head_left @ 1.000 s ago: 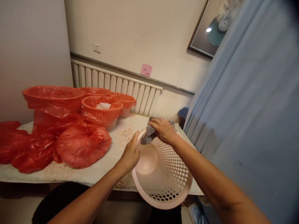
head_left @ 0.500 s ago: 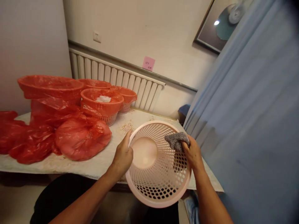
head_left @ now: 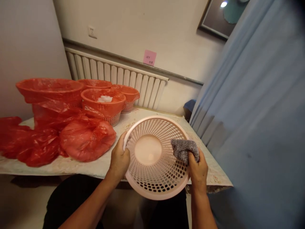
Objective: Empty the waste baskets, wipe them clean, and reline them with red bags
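Left hand [head_left: 119, 159] fingers clamp the rim of the pale pink perforated plastic basket [head_left: 156, 156], tipped over the desk [head_left: 100, 165] edge. Right hand [head_left: 198, 168], clenching the grey scrubbing cloth [head_left: 184, 149], has slid from far rim to near-right inside wall, so wiping's moving round.

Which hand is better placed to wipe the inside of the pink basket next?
Right. The right hand already holds the grey cloth against the pink basket wall, while the left hand grips its rim.
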Available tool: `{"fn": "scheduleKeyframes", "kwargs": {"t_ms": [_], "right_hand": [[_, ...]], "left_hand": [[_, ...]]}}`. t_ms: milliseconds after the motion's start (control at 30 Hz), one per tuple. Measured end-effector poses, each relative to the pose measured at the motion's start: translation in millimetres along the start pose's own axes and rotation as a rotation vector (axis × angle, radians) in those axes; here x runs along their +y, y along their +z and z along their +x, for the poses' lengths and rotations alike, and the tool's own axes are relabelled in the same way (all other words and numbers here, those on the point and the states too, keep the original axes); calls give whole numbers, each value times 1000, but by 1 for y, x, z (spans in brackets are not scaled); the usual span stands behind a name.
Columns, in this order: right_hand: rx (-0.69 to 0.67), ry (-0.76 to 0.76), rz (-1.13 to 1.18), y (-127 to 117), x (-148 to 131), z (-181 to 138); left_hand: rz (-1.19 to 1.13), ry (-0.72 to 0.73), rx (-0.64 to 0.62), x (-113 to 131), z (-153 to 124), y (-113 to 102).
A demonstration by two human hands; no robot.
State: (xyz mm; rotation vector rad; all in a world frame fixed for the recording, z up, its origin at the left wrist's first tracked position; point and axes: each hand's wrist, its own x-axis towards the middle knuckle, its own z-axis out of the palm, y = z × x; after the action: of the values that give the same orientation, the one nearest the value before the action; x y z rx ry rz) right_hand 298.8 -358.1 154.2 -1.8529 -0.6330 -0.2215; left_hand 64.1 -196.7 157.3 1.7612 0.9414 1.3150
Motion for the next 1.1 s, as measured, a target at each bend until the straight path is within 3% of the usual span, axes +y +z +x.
{"fn": "scheduleKeyframes", "kwargs": {"t_ms": [367,567,767,867,1000,1100], "right_hand": [[94,-65,-28,9,8,-13],[218,-313,-181,5,9,-20],[500,-452,-221,-8,12,-17],[559,-484,-182,-14,1,-18],[584,-441,-73,-21,-19,-26],[553,-224,74,-21,-32,-31]], "left_hand": [[-15,-79,53,-7,-16,0],[10,-64,68,-2,-22,10],[-17,-103,45,-5,-29,26],[-33,-139,50,-5,-30,33],[-31,-150,57,-2,-33,39],[-11,-156,53,0,-39,42]]}}
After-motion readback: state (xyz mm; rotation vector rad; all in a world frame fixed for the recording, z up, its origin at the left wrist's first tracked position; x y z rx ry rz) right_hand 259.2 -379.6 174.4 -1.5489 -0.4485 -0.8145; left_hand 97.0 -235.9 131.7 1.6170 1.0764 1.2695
